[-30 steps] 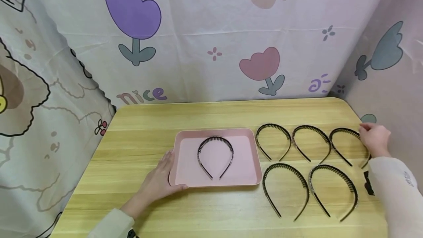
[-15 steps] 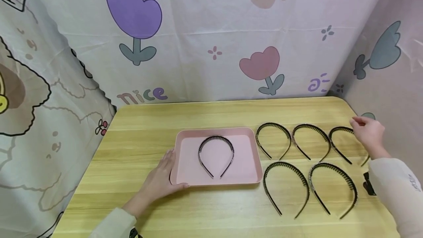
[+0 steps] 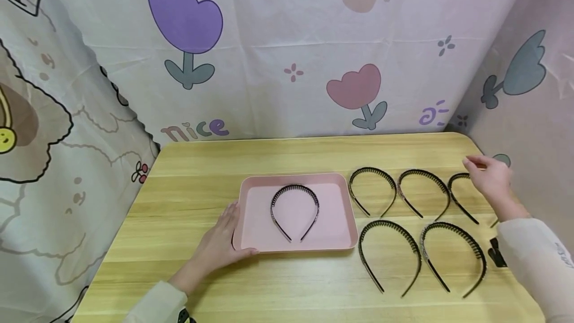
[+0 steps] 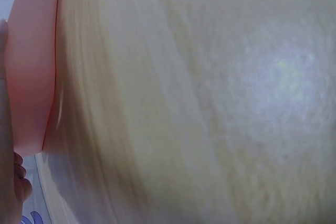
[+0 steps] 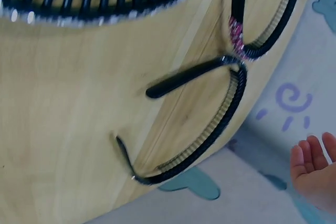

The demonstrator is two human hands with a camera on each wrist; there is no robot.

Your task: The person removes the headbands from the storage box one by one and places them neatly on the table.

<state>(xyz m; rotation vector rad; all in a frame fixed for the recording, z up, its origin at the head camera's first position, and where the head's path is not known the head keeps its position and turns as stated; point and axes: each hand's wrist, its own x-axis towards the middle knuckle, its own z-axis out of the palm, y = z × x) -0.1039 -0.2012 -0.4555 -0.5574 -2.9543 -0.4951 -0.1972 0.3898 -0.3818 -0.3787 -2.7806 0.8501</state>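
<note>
A pink tray (image 3: 253, 213) holds one black toothed headband (image 3: 294, 186). My left hand (image 3: 215, 243) rests at the tray's near left corner, its fingers straight along the left side and thumb along the front edge. In the left wrist view the tray's pink outer wall (image 4: 31, 61) shows beside the fingers. My right hand (image 3: 491, 176) hovers above the far-right headband (image 3: 464, 209), partly hiding it. The right wrist view shows that headband (image 5: 230, 116) lying on the table, apart from the hand's loosely bent fingers (image 5: 310, 158), which hold nothing.
To the right of the tray, two more headbands, a middle one (image 3: 423, 171) and a left one (image 3: 369, 169), complete the back row. Two others, left (image 3: 383, 222) and right (image 3: 448, 224), lie in front. A printed curtain (image 3: 269, 88) hangs behind the wooden table (image 3: 202, 163).
My right hand has moved left and slightly back from the far-right headband's right side, now covering more of its arch. My left hand stays at the tray; the headbands lie as before.
</note>
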